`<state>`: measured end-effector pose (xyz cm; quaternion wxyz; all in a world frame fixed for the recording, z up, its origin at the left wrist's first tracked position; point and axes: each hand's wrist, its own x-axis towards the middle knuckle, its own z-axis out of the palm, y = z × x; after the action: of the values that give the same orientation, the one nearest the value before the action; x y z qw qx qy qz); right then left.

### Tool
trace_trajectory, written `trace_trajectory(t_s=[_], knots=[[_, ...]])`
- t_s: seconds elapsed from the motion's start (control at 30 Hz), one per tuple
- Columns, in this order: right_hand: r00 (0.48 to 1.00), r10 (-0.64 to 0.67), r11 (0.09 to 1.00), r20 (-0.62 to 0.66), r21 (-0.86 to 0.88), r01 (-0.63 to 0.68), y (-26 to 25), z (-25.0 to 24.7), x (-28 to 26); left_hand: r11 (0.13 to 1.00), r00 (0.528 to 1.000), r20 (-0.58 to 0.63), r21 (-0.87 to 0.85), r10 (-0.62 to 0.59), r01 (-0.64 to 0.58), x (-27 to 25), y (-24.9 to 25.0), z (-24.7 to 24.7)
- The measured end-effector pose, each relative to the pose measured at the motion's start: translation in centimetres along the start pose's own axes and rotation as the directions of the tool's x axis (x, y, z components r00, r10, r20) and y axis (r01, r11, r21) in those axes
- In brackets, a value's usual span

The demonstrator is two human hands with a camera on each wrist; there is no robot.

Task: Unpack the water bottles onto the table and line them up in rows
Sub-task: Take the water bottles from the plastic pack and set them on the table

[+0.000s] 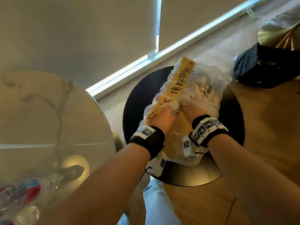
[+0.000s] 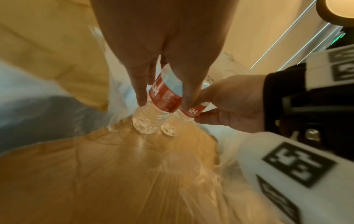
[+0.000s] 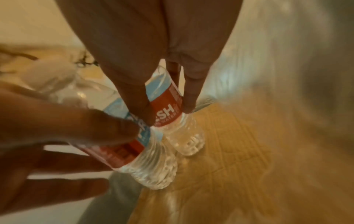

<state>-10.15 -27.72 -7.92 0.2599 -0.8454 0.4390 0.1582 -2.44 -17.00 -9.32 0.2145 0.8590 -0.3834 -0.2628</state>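
A torn clear plastic pack (image 1: 203, 88) with a yellow taped strip (image 1: 177, 85) sits on a round black stool (image 1: 141, 88). Both hands reach into it. My left hand (image 1: 159, 116) grips a clear water bottle (image 2: 147, 121) with a red and blue label, thumb and fingers round its middle. Right beside it, my right hand (image 1: 191, 111) grips a second bottle (image 3: 187, 139) of the same kind. The two bottles stand close together, bases near the pack's brown cardboard bottom (image 2: 114, 166). In the head view the wrap hides both bottles.
A round marble table (image 1: 32, 111) stands to the left, with several unpacked bottles (image 1: 24, 192) blurred at its near edge. A black bag (image 1: 263, 67) lies at the far right on a wood surface (image 1: 267, 127). Window blinds run behind.
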Motion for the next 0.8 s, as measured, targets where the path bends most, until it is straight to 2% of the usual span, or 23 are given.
trace_trajectory(t_s=[0.07,0.17,0.23,0.3,0.37,0.47,0.57,0.63,0.73,0.77,0.8], knots=[[0.994,-0.092,0.995,0.064,-0.017,0.093,0.0,0.7,-1.2,0.998,0.998,0.052,0.052,0.026,-0.029,-1.3,-0.5,-0.7],[0.978,-0.171,0.985,0.118,0.032,0.168,-0.3,0.1,-3.5,0.992,0.989,0.123,0.083,0.081,-0.091,-3.3,-1.3,-2.1],[0.957,-0.240,0.971,0.164,0.026,0.239,-0.3,-0.2,-5.2,0.986,0.962,0.249,0.089,0.114,-0.139,-5.1,-1.4,-3.1],[0.936,-0.274,0.962,0.222,0.079,0.263,-0.5,-0.6,-6.9,0.990,0.942,0.312,0.025,0.126,-0.141,-7.3,-1.9,-4.6],[0.917,-0.336,0.931,0.215,0.224,0.288,-1.2,-1.1,-8.7,0.991,0.930,0.343,-0.087,0.129,-0.105,-9.9,-2.9,-6.3],[0.869,-0.483,0.834,0.103,0.356,0.422,-2.0,-1.4,-11.7,0.959,0.953,0.251,-0.266,0.169,-0.100,-15.0,-3.9,-9.7],[0.846,-0.529,0.810,0.066,0.335,0.481,-3.1,-1.6,-14.8,0.915,0.986,0.112,-0.398,0.121,-0.067,-20.2,-5.0,-12.5],[0.818,-0.576,0.782,0.015,0.303,0.545,-5.0,-1.6,-17.0,0.874,1.000,0.018,-0.486,0.026,-0.013,-23.9,-6.0,-13.9],[0.779,-0.626,0.761,0.034,0.242,0.601,-9.8,-1.3,-20.9,0.827,0.986,-0.074,-0.557,-0.150,0.084,-29.6,-8.4,-15.3],[0.751,-0.657,0.738,0.065,0.261,0.622,-11.8,-0.1,-22.2,0.816,0.968,-0.114,-0.564,-0.225,0.123,-31.6,-10.1,-15.5],[0.688,-0.713,0.693,0.135,0.282,0.663,-16.5,3.5,-24.6,0.794,0.920,-0.183,-0.580,-0.346,0.183,-36.9,-13.6,-16.5]])
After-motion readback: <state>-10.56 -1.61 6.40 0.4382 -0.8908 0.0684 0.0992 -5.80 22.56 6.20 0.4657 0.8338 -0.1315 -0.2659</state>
